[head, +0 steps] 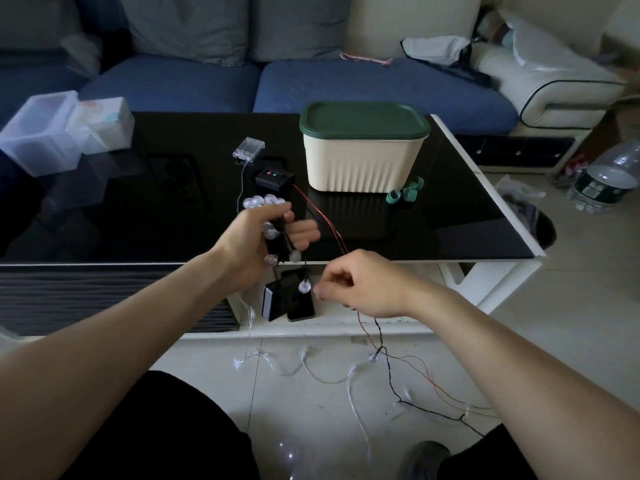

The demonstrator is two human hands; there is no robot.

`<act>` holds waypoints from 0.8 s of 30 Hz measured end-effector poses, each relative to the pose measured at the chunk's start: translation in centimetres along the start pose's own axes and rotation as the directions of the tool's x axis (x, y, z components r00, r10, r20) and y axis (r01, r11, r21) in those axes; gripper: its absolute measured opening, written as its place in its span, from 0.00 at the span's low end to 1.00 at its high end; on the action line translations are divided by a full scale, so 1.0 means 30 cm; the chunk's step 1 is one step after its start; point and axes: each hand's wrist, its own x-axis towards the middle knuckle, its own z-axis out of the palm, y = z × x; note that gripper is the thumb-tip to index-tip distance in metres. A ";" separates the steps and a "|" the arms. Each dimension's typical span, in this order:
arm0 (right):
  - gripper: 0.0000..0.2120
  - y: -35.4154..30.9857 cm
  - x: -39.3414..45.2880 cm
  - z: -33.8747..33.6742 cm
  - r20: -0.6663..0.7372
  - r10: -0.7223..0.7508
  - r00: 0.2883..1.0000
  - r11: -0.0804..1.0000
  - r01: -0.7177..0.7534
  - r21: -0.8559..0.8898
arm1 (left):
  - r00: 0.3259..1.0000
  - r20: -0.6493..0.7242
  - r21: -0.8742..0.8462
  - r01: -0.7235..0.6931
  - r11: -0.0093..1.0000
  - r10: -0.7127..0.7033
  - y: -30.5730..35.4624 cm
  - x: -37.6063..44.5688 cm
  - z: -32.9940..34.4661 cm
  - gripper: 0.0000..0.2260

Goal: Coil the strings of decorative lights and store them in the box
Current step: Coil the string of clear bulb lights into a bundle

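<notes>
Head view | step: mid-coil | left hand (258, 237) grips loops of bulb string (270, 216), in front of the box (362, 150) | right hand (360, 282) pinches the string's loose run, rest trailing on floor | box lid (363, 121) on | next, I'd judge: another wrap, then open the lid.

text: none legible | labels: bottle (601, 181) label unreadable | numbers: none

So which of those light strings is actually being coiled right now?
The black-wired string with round bulbs, looped around the left hand and fed by the right hand. The clear-wired string lies loose on the floor.
</notes>
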 end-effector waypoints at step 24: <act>0.18 0.058 -0.014 -0.093 -0.301 -0.060 0.952 0.989 0.097 0.110 | 0.892 0.376 0.564 -0.005 0.826 -0.252 -0.063 -0.068 0.052 0.17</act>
